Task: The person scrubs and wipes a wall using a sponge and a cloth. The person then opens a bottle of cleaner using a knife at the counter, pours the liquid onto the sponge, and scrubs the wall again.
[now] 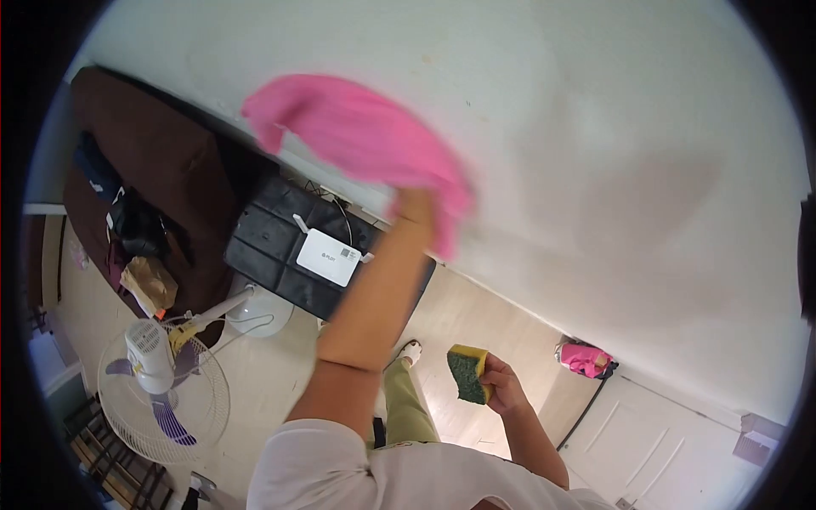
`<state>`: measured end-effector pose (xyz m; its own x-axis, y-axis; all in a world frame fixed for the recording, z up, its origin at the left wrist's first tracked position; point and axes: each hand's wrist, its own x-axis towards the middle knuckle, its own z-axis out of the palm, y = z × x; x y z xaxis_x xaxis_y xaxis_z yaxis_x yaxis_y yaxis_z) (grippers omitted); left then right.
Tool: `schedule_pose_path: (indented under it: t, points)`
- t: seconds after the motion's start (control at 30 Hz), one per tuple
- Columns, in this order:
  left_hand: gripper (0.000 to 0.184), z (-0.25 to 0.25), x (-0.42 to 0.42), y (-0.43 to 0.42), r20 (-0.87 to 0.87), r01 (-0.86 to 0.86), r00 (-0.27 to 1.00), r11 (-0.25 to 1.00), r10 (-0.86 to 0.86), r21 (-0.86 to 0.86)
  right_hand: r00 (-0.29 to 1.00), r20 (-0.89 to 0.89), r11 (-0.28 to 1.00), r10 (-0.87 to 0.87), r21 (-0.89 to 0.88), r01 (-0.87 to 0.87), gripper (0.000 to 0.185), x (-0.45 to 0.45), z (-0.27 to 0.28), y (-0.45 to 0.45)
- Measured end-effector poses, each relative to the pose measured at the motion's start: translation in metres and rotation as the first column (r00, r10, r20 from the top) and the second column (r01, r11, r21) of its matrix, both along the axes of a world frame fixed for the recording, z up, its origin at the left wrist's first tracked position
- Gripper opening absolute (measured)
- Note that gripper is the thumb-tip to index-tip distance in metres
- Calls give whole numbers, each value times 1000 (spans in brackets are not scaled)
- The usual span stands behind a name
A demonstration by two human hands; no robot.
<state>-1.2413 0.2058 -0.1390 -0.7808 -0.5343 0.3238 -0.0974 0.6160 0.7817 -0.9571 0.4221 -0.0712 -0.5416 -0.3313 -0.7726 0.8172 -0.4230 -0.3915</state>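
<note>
Grip clamped, left hand (416, 204) on pink cloth (357, 132), right hand (505, 386) on scouring sponge (466, 376); loose cloth could snag router (328, 257).

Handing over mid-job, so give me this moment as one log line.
left hand: holds cloth, blurred, by wall | right hand: holds sponge | router: on bench

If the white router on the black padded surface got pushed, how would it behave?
The white router looks like a rigid, thin shell, probably light for its size. Lying flat and low, it should slide rather than tip or roll. Its raised antenna might catch, and the thin cable beside it could drag if attached.
</note>
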Motion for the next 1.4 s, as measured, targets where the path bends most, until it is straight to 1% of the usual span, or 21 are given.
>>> schedule_pose_path:
  t: [0.03, 0.07, 0.13, 0.17, 0.2, 0.23, 0.27, 0.3, 0.33, 0.4, 0.47, 0.6, 0.7, 0.8, 0.87, 0.97, 1.03, 1.1, 1.27, 1.33, 1.4]
  points:
    - [47, 8, 13, 37, -7, 78, 997, 997, -78, 5, 1000, -19, 1000, 14, 14, -14, 57, 0, 3, 4]
    - [48, 20, 29, 73, -14, 197, 980, 980, -197, 6, 999, -16, 1000, 28, 14, -28, 57, 4, 3, 9]
    - [49, 48, 55, 125, -22, 453, 892, 891, -452, 27, 1000, -9, 995, 20, 98, -19, 56, 9, 1, 21]
    - [50, 71, 67, 137, 91, 691, 707, 712, -701, 123, 999, -3, 995, 35, 99, -35, 56, 12, 0, 26]
    - [51, 93, 72, 134, 175, 851, 406, 441, -897, 286, 999, -17, 997, 35, 76, -34, 56, 14, -2, 31]
    - [51, 115, 73, 127, 206, 859, 129, 213, -970, 466, 999, -27, 998, 34, 53, -32, 56, 15, -3, 34]
    - [59, 95, 78, 137, -11, 816, 532, 509, -847, 274, 999, -22, 997, 47, 56, -46, 56, 15, -3, 35]
    - [69, 71, 78, 147, -289, 611, 779, 777, -556, 151, 998, -13, 993, 65, 100, -63, 56, 14, -4, 36]
    - [69, 30, 67, 161, -142, 504, 857, 863, -495, 41, 997, -5, 987, 81, 143, -79, 56, 12, -4, 35]
    - [68, 12, 38, 105, -58, 394, 915, 916, -399, -79, 995, 10, 988, 103, 115, -103, 57, 6, -5, 32]
    - [66, -6, 9, 37, -50, 234, 969, 967, -240, -103, 992, 25, 989, 123, 82, -124, 57, -1, -9, 20]
    - [64, -34, -40, -129, -16, -70, 998, 994, 69, -85, 992, 83, 992, 100, 67, -106, 58, -12, -20, -10]
    - [62, -50, -57, -239, 38, -222, 974, 975, 223, -9, 990, 108, 993, 92, 68, -100, 59, -18, -29, -34]
    - [61, -59, -59, -302, 91, -299, 952, 951, 292, 76, 991, 113, 995, 70, 59, -77, 59, -21, -33, -52]
    - [59, -65, -56, -315, 104, -330, 942, 936, 319, 120, 993, 109, 997, 51, 44, -56, 59, -18, -35, -57]
    - [58, -70, -53, -300, 107, -366, 930, 917, 353, 159, 993, 121, 999, 14, 50, -20, 60, -9, -34, -52]
    - [57, -70, -49, -273, 99, -376, 926, 910, 363, 174, 992, 125, 995, 4, 100, -16, 61, 1, -36, -42]
    - [55, -68, -41, -235, 95, -374, 927, 908, 362, 190, 993, 114, 995, 3, 94, -14, 61, 9, -32, -30]
    - [53, -57, -5, -111, 99, -314, 949, 913, 299, 259, 993, 109, 995, -41, 94, 31, 61, 26, -19, 3]
    - [52, -52, 14, -44, 111, -271, 962, 910, 249, 313, 994, 82, 997, -75, 17, 74, 60, 31, -5, 17]
    - [50, -45, 36, 21, 126, -215, 976, 901, 180, 377, 994, 58, 996, -94, 10, 93, 60, 46, -4, 42]
